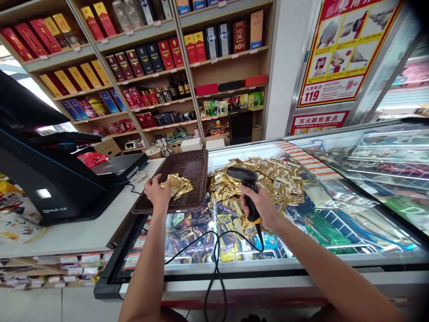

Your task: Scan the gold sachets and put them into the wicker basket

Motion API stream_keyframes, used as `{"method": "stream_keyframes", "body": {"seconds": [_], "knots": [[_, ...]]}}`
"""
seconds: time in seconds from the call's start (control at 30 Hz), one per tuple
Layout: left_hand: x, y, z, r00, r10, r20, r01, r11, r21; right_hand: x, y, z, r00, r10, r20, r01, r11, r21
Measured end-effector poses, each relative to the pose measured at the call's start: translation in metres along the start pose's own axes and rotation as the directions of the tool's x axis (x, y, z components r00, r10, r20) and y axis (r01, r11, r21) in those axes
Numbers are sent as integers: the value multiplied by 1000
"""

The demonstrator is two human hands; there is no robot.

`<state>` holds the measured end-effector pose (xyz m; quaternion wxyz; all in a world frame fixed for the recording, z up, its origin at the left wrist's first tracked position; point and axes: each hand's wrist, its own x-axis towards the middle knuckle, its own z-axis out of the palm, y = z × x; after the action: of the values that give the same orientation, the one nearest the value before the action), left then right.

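Evidently light and thin, the small, flat, shiny gold foil packets (181,185) lie in a loose cluster inside the dark brown woven rectangular basket (189,162), near its middle. The left hand (158,191) is at the cluster's left edge, thumb against the foil and fingers curled; whether it pinches a packet or merely touches, I cannot tell. The foil looks slick and bendable, so packets should slide over one another; a thumb-and-finger pinch on one sealed edge seems surest, with little squeeze in case the contents crush.

The right hand (263,206) is wrapped around the handle of a black-and-yellow handheld barcode scanner (248,179), which looks stiff and moderately light, best held by that handle. Its thin black cable (216,268) loops below and may drag. Beside the basket, a broad heap of similar gold packets (279,176) spreads over the glass-topped freezer (268,267).
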<state>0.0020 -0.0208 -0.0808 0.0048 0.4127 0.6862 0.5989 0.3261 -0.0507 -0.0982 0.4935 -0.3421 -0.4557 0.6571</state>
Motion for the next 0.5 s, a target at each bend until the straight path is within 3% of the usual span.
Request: {"method": "stream_keyframes", "body": {"seconds": [0.03, 0.1, 0.17, 0.27, 0.37, 0.5], "knots": [[-1, 7, 3, 997, 75, 30, -77, 995, 70, 3, -1, -2, 997, -10, -76, 14, 998, 56], [-10, 23, 20, 953, 204, 226, -245, 955, 169, 9, -3, -6, 976, -27, -216, 61, 986, 153], [-28, 41, 49, 853, 223, 472, -328, 932, 152, 15, -4, -11, 945, -48, -325, 125, 967, 221], [-60, 65, 102, 741, 176, 649, -344, 928, 141, 22, -5, -18, 915, -75, -397, 191, 946, 261], [-86, 79, 148, 680, 92, 728, -347, 914, 209, 26, -6, -21, 910, -78, -408, 200, 943, 265], [-99, 83, 181, 673, 10, 739, -339, 893, 296, 28, -5, -19, 907, -105, -407, 217, 947, 239]]}}
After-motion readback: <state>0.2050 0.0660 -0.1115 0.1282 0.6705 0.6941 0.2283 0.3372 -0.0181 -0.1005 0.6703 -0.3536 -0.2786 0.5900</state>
